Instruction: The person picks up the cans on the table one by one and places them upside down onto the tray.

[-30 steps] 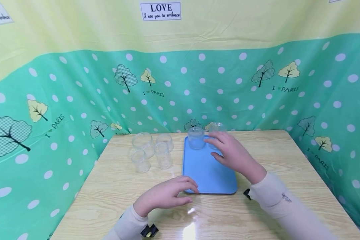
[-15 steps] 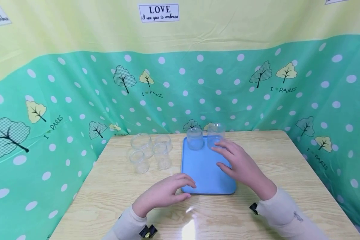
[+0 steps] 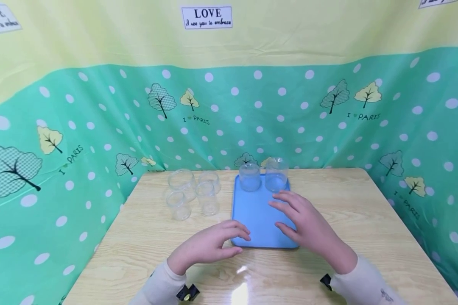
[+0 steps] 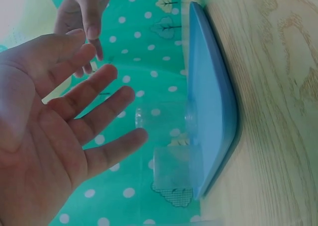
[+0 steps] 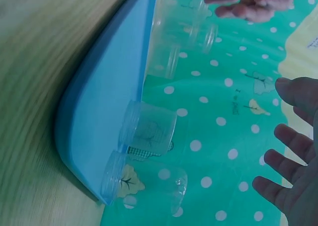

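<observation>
A blue tray (image 3: 253,220) lies on the table with two clear jars upright at its far end. The shorter jar (image 3: 249,178) is at the tray's far left; the taller jar (image 3: 276,176) stands beside it at the far right. Above the tray's right side hangs my right hand (image 3: 307,222), fingers spread and holding nothing, nearest the taller jar. My left hand (image 3: 211,242) hovers by the tray's near left corner, its fingers relaxed and its grasp empty. Both wrist views show the palms bare, with the tray (image 4: 213,97) and jars past the fingertips.
Left of the tray, several clear jars stand close together: a wide one (image 3: 182,184), a low one (image 3: 210,181), a slim tall one (image 3: 207,199) and a small one (image 3: 178,206). A green and yellow patterned curtain (image 3: 229,114) hangs around the wooden table (image 3: 137,254).
My right hand has drawn back from the taller jar, toward the near right, leaving the jar fully visible on the tray. My left hand has barely moved.
</observation>
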`<state>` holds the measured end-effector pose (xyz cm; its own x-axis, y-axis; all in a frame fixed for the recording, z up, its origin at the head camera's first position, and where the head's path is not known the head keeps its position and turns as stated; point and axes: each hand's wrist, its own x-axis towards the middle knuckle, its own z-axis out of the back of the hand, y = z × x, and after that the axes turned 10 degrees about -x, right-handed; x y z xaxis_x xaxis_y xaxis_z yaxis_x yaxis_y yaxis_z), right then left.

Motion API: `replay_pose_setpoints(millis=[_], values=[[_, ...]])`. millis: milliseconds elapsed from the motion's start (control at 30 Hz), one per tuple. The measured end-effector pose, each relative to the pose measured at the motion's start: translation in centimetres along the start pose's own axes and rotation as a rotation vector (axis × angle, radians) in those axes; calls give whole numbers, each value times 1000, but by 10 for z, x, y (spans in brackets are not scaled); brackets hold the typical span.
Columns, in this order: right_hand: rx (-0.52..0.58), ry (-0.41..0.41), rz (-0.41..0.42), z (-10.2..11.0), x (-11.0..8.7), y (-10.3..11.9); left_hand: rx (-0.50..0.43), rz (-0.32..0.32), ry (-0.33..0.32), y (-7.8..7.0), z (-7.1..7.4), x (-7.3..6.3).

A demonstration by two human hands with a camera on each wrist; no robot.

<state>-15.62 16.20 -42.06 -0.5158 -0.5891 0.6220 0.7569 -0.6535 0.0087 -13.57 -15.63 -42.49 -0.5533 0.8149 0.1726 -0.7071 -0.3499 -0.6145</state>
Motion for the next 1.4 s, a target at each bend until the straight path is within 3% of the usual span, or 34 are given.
replay_pose_setpoints(millis=[267,833,1133,1400], values=[[11,22,-18,4,-5,5,-19,16,-7,0,0,1],[21,37,-27,11,-4,5,29,90,-56,2,7,-3],[10,25,-25,18,-7,0,76,84,-74,4,26,4],[11,9,-16,15,-7,-2,212,-16,-106,-1,57,10]])
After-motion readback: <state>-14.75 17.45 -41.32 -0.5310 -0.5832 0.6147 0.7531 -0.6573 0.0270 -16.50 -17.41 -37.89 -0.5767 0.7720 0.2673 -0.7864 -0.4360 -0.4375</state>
